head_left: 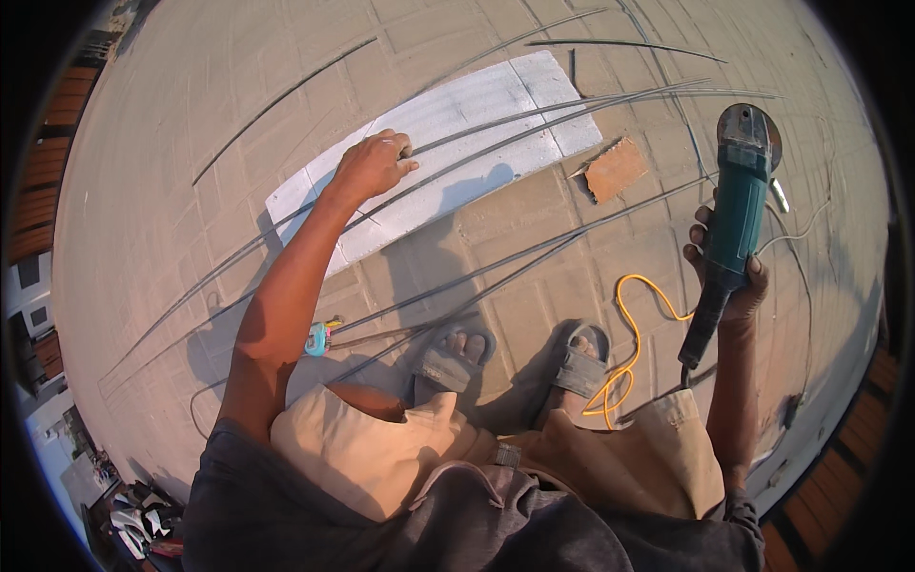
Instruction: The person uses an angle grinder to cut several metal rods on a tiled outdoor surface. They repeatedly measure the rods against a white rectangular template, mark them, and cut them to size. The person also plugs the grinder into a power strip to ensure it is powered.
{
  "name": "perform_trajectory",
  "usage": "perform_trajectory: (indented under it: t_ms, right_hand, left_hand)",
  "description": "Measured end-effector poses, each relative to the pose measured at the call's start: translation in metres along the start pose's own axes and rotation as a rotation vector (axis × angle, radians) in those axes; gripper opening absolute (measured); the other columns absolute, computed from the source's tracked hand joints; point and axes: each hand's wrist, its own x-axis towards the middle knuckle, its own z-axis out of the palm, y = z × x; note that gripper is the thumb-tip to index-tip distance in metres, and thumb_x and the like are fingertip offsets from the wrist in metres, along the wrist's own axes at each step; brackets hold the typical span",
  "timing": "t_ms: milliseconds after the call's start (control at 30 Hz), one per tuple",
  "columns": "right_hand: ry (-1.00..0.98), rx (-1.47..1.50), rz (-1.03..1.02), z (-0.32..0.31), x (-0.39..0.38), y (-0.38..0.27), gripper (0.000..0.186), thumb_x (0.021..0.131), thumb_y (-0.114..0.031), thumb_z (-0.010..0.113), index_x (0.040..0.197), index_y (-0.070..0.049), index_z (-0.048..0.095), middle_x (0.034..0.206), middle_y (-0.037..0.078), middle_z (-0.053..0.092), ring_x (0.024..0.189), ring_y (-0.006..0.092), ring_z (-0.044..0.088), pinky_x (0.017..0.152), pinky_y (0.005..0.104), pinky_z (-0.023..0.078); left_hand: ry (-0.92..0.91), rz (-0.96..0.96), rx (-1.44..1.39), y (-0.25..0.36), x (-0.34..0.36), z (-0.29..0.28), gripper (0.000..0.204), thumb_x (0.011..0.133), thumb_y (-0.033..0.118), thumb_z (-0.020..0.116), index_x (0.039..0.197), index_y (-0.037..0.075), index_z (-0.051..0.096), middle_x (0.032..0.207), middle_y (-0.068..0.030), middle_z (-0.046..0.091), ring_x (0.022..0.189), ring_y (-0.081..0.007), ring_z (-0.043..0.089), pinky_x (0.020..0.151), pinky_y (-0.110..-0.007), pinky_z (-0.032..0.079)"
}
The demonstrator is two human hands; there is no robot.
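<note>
My left hand is closed on a thin steel rod above a white foam board; a second rod runs alongside it across the board. My right hand grips a teal angle grinder, held upright in the view, with its disc end toward the top. The grinder's black cord hangs toward my lap. A torn brown cardboard piece lies just right of the board.
More rods lie on the paved floor. Near my sandalled feet are a light-blue tape measure and yellow cord. Thin cables run along the right. Orange panels and assorted objects line the left edge.
</note>
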Motion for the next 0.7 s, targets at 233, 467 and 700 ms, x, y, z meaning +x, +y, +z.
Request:
perform_trajectory:
  t_ms: [233,467,700]
  right_hand:
    - [-0.193,0.116,0.151,0.013,0.027,0.002,0.098,0.072,-0.019,0.077,0.152,0.004,0.024,0.125,0.021,0.052,0.111,0.0331,0.061,0.093,0.0485,0.060]
    - [-0.106,0.162,0.162,0.020,0.015,0.022,0.095,0.075,-0.027,0.082,0.147,0.007,0.031,0.123,0.026,0.053,0.106,0.0371,0.064,0.073,0.0445,0.066]
    - [-0.131,0.196,0.322,0.004,-0.010,0.032,0.083,0.068,-0.025,0.086,0.133,0.006,0.045,0.109,0.024,0.061,0.087,0.0318,0.069,0.057,0.0378,0.060]
  left_hand:
    - [0.035,0.038,0.080,-0.019,0.002,0.011,0.024,0.091,0.027,0.070,0.102,0.006,0.067,0.107,-0.0137,0.069,0.101,-0.0362,0.066,0.085,-0.047,0.051]
    - [0.116,0.130,0.100,-0.025,0.000,0.017,0.021,0.094,0.025,0.065,0.098,0.004,0.069,0.100,-0.0154,0.068,0.094,-0.0375,0.066,0.081,-0.047,0.051]
    - [0.344,0.183,0.141,-0.037,0.012,0.020,0.014,0.094,0.018,0.065,0.093,0.004,0.064,0.095,-0.0149,0.066,0.084,-0.0377,0.066,0.079,-0.049,0.048]
